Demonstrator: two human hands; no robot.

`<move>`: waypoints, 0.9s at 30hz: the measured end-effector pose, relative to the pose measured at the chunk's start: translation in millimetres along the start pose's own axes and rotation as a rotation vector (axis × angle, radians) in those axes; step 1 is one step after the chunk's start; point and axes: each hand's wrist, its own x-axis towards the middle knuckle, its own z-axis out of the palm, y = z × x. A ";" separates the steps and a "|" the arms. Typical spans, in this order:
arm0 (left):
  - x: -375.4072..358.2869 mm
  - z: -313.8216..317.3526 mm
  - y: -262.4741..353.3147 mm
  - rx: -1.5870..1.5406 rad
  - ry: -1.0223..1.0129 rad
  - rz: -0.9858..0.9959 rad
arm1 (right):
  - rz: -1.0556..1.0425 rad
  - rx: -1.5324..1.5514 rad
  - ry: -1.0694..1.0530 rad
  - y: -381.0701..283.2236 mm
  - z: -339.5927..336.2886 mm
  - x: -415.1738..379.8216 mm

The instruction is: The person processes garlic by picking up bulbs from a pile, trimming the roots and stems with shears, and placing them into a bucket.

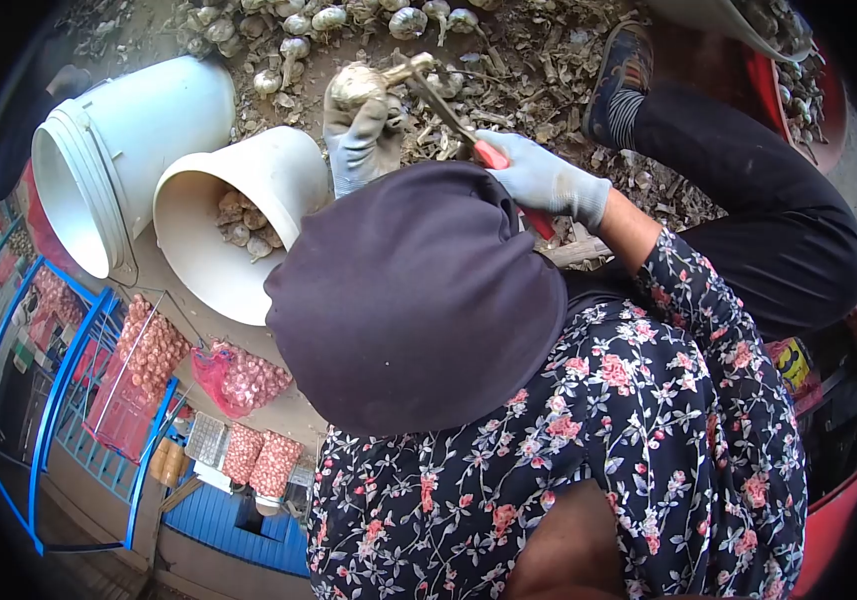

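A garlic bulb with its stalk pointing right is gripped in my gloved left hand. My right hand, also in a pale grey glove, is closed round the red handles of a pair of shears. The blades reach up and left to the garlic's stalk. Loose garlic bulbs and dry trimmings cover the ground beyond both hands. Left of my left hand, a white bucket lies on its side with several garlic bulbs inside.
Another white bucket lies tipped at the far left. Below it are net sacks of garlic and a blue metal frame. A red tub stands top right, beyond an outstretched leg. Rounded dark cloth fills the middle.
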 end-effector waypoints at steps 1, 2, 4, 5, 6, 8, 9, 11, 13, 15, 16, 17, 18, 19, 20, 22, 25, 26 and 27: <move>2.8 -3.3 -2.0 0.159 0.022 -0.007 | -0.001 -0.056 0.022 -2.2 0.1 2.7; 4.3 -6.4 -4.5 0.320 0.046 -0.016 | 0.003 -0.057 0.022 -4.7 0.6 3.5; 2.1 -4.3 -8.8 0.363 0.077 -0.007 | 0.055 -0.127 0.059 -11.5 2.5 3.1; 0.7 -3.6 -9.8 0.411 0.101 0.004 | 0.035 -0.137 0.058 -10.1 5.8 1.2; -1.8 -2.5 -10.4 0.459 0.127 0.013 | 0.036 -0.135 0.056 -5.4 10.2 1.2; -6.0 -0.4 -9.2 0.465 0.157 0.017 | -0.057 -0.112 0.152 4.9 18.5 1.2; -5.9 -3.0 -8.7 0.437 0.142 0.014 | -0.057 -0.112 0.154 7.6 19.5 1.7; -6.8 -7.1 -10.7 0.408 0.126 0.007 | -0.027 0.038 0.067 11.8 19.4 4.7; -9.6 1.1 -12.4 0.319 0.112 0.073 | -0.013 0.105 0.025 7.9 16.4 5.6; -7.6 -2.9 -13.4 0.316 0.100 0.056 | 0.003 0.139 0.060 2.6 15.8 4.2; -6.8 -4.6 -12.8 0.316 0.085 0.038 | 0.002 0.141 0.060 2.7 16.8 4.2; -5.9 -5.7 -13.4 0.316 0.082 0.041 | 0.027 0.234 0.052 3.3 16.2 5.5; -6.6 -2.8 -13.7 0.327 0.084 0.071 | 0.054 0.327 0.044 2.2 15.1 5.7; -7.9 -1.0 -13.9 0.339 0.088 0.099 | 0.058 0.344 0.007 1.2 12.4 3.9; -6.9 -3.6 -13.4 0.339 0.089 0.098 | 0.060 0.345 0.007 -0.4 10.0 3.1; -5.6 -10.4 -11.9 0.446 0.075 0.063 | 0.077 0.325 -0.016 -0.5 7.0 2.6; -7.6 -11.2 -13.2 0.439 0.091 0.055 | 0.055 0.244 0.002 7.8 11.2 6.2; -8.4 -10.1 -13.8 0.439 0.091 0.055 | 0.053 0.236 0.003 8.6 12.2 7.2; -9.2 -9.4 -15.1 0.431 0.095 0.069 | 0.071 0.238 -0.011 6.7 12.5 6.9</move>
